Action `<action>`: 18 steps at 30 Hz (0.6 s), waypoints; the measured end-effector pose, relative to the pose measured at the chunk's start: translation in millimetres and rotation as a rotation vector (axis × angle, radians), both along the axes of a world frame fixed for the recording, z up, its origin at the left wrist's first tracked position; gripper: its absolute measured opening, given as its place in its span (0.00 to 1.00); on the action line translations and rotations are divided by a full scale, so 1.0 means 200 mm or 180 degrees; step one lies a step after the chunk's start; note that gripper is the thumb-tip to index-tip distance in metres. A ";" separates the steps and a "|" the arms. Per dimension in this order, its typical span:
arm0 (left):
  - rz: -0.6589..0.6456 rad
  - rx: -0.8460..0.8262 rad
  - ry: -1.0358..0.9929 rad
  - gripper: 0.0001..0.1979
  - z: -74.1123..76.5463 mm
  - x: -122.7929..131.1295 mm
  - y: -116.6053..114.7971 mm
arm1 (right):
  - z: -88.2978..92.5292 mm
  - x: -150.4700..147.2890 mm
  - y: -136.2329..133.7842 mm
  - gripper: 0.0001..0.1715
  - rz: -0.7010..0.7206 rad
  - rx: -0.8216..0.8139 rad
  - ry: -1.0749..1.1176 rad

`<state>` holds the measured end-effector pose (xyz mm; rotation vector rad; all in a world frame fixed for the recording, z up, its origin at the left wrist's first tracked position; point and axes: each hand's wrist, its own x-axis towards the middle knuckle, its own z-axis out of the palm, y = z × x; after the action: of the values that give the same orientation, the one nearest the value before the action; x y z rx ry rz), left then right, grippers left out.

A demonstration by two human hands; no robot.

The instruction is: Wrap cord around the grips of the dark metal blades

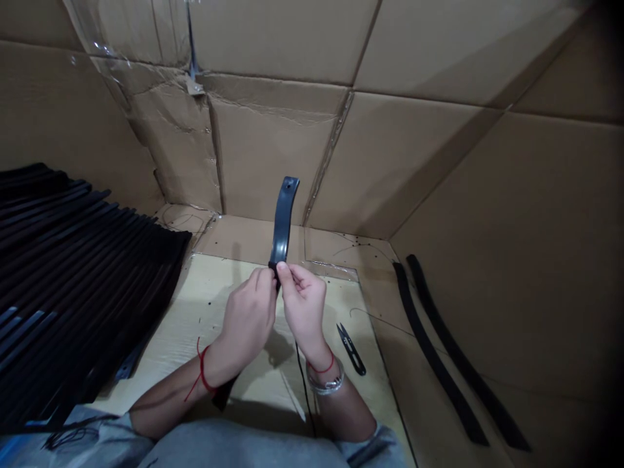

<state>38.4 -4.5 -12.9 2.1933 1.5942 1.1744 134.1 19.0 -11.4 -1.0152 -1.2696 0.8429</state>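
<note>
Black rubber strip (283,224) is up off the board, held near-vertical between both hands. It has a punched hole near the free top end and a slight curve along its length. Left hand (248,318) and right hand (305,305) are both closed narrow on its lower end, pinching from either side, close together. Fingers hide the grip area, so exact contact is unclear. Thin black thread (303,390) hangs from around the pinch past the right wrist; can't tell if it's fixed to the strip.

Around it: fanned stack of black strips (73,260) to the left, two loose black strips (439,351) on the cardboard floor to the right, thread snips (351,350) on the pale board (219,325) just beside the right forearm. Walls are taped cardboard (277,149).

Risks: the thread could snag on the silver bangles (325,383) or the red string bracelet (202,367). Slack thread could also catch on the snips, and a cut there would be unwanted. The strip looks springy and smooth, so a weak pinch could let it twist or slip. A forearm knock could disturb the stack's edge.

Labels: no brand, label or legible writing on the strips, snips or cardboard.
</note>
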 end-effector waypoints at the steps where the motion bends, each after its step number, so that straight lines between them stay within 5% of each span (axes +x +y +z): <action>1: -0.0030 0.0018 0.0058 0.09 0.00 0.01 -0.01 | 0.00 0.00 -0.01 0.22 -0.0011 0.0018 0.0036; 10: -0.0003 -0.0156 -0.0105 0.10 0.00 0.04 -0.05 | 0.00 -0.01 -0.02 0.22 -0.0162 0.0062 0.0276; 12: -0.0350 -0.0344 -0.0448 0.09 0.04 0.00 -0.06 | 0.02 0.01 -0.03 0.22 -0.0226 0.0115 0.0231; 16: -0.1811 -0.1439 -0.1800 0.04 0.10 -0.12 -0.06 | 0.06 0.07 -0.03 0.23 -0.0307 0.0215 0.0279; 18: -0.1635 -0.1288 -0.2672 0.08 0.10 -0.14 -0.04 | 0.07 0.08 -0.04 0.22 -0.0178 0.0165 0.0405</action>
<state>9.9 -12.6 7.4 1.4106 0.7647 1.2157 150.9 10.8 2.6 -0.9369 -1.1448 0.8147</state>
